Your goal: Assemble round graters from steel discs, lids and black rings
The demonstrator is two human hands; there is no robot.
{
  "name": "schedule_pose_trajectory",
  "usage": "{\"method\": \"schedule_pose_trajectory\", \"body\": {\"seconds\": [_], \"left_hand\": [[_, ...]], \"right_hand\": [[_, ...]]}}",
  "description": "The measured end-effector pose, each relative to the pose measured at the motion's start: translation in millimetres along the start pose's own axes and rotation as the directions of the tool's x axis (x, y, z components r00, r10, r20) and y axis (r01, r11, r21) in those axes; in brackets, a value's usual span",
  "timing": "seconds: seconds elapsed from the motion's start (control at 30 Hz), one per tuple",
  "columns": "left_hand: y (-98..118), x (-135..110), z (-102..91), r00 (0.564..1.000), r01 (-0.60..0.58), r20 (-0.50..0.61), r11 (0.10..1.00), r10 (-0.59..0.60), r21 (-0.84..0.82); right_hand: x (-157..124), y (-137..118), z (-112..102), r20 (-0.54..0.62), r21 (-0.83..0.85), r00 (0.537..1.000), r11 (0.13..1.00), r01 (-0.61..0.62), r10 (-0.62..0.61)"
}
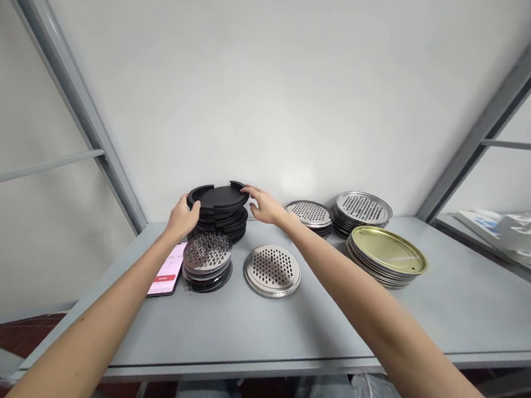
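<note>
A stack of black round rimmed discs (220,210) stands at the back of the grey table (465,305), against the wall. My left hand (183,216) curls around the stack's left side near the top. My right hand (263,204) touches the right edge of the top black disc with fingers bent. In front of the black stack sits a small pile of perforated metal discs on black rings (206,263). A single perforated metal disc (272,270) lies flat to the right of that pile.
A phone with a pink screen (167,272) lies under my left forearm. Two stacks of perforated metal lids (311,215) (362,210) and a stack of gold-coloured lids (387,254) stand to the right. Papers lie on a side surface (510,233) at far right.
</note>
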State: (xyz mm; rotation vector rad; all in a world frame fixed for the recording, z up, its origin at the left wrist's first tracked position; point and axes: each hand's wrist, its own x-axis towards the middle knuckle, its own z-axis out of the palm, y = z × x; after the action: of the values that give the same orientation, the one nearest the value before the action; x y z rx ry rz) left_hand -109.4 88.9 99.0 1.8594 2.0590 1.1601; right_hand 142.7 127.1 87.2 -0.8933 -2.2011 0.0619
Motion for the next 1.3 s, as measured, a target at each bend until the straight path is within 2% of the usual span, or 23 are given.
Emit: {"method": "schedule_pose_trajectory", "body": {"seconds": [0.27, 0.47, 0.6, 0.73, 0.83, 0.9, 1.07, 1.2, 1.3], "left_hand": [[-5.0, 2.9, 1.8, 1.000, 0.004, -0.014, 1.000, -0.004, -0.023], [-4.4, 5.0, 1.0, 1.000, -0.003, -0.011, 0.999, 0.002, -0.032], [-2.9, 4.7, 1.5, 1.000, -0.017, -0.007, 0.999, 0.017, -0.035], [-1.2, 2.1, 1.7, 1.000, -0.027, -0.009, 0.999, 0.027, -0.039], [-0.6, 0.4, 1.3, 1.000, -0.030, -0.007, 0.999, 0.029, -0.033], [-0.5, -0.1, 1.2, 1.000, -0.027, -0.005, 0.999, 0.027, -0.024], [-0.5, -0.1, 3.3, 1.000, -0.027, -0.013, 0.999, 0.027, -0.029], [-0.1, -0.4, 4.0, 0.999, -0.033, -0.016, 0.999, 0.032, -0.041], [0.1, -1.8, 2.9, 0.999, -0.034, -0.012, 0.998, 0.034, -0.044]], "right_hand": [[9.8, -5.0, 11.8, 0.071, 0.090, 0.996, 0.995, -0.051, 0.045], [14.6, 1.4, 8.8, 0.096, 0.137, 0.995, 0.990, 0.010, -0.023], [17.5, 0.1, 7.1, 0.161, 0.123, 0.985, 0.988, -0.090, 0.070], [16.5, -14.3, 15.3, 0.058, 0.143, 0.978, 0.968, -0.206, 0.200], [17.2, -25.0, 20.8, -0.019, 0.171, 0.968, 0.955, -0.242, 0.248], [18.9, -27.8, 20.7, -0.038, 0.178, 0.973, 0.959, -0.219, 0.230], [22.3, -19.7, 15.8, -0.027, 0.217, 0.997, 0.974, -0.065, 0.072], [23.1, -13.6, 21.5, 0.037, 0.252, 0.997, 0.964, -0.081, 0.074], [22.8, -15.4, 28.4, 0.040, 0.253, 0.995, 0.962, -0.103, 0.096]]}}
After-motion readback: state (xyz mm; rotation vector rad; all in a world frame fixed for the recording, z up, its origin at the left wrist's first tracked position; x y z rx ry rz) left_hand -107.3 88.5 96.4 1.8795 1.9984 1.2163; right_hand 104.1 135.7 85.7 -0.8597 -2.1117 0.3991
